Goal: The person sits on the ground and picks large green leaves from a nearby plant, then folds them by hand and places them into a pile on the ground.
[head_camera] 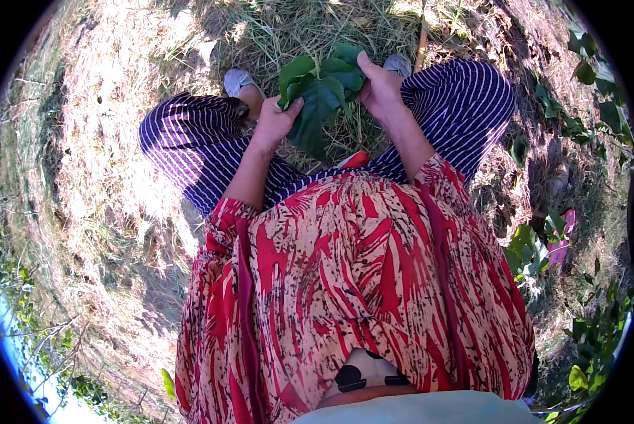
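Between my hands is a bunch of broad green leaves (319,100) with toothed edges, held above the grass between my knees. My left hand (278,119) pinches the bunch at its left side, thumb on top. At the upper right, my right hand (379,85) has hold of the leaves with the thumb raised along their edge; its fingers are mostly hidden behind them. A short stem stands up near the top of the bunch. Below the leaves, a small red and white thing (355,160) shows at the hem of my shirt; what it is I cannot tell.
I sit low on dry grass (121,159), knees spread in striped trousers (200,143). A thin wooden stick (421,42) rises beyond my right foot. Leafy branches (605,95) hang along the right side. A pink object (560,246) lies among leaves at right.
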Motion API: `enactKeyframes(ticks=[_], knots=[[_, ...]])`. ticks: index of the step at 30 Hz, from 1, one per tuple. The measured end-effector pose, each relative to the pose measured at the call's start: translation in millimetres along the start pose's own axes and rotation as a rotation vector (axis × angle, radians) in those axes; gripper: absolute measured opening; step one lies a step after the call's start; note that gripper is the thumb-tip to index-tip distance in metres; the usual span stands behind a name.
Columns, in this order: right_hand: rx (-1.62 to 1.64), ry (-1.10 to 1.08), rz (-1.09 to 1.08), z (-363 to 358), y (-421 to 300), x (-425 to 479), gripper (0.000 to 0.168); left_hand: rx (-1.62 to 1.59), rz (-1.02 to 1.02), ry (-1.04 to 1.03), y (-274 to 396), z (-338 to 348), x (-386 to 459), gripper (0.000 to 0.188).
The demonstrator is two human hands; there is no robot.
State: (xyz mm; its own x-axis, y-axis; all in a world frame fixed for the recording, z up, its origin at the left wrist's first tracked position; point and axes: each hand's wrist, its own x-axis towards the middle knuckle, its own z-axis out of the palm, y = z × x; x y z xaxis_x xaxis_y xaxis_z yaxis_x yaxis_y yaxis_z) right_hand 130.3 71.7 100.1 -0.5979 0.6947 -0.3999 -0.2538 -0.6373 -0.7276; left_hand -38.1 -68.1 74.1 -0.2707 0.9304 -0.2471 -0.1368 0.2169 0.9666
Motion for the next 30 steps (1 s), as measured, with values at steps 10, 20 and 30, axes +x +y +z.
enactKeyframes(ticks=[10, 20, 30], knots=[[-1.013, -0.166, -0.159, 6, 15, -6, 0.069, 0.195, 0.147, 0.021, 0, 0, 0, 0.015], [-1.129, -0.029, -0.328, 8, 27, -15, 0.035, 0.268, 0.113, 0.002, -7, -3, -13, 0.011], [-1.598, -0.011, -0.38, 0, 47, -14, 0.017, 0.225, 0.128, -0.06, -3, 8, -14, 0.016]])
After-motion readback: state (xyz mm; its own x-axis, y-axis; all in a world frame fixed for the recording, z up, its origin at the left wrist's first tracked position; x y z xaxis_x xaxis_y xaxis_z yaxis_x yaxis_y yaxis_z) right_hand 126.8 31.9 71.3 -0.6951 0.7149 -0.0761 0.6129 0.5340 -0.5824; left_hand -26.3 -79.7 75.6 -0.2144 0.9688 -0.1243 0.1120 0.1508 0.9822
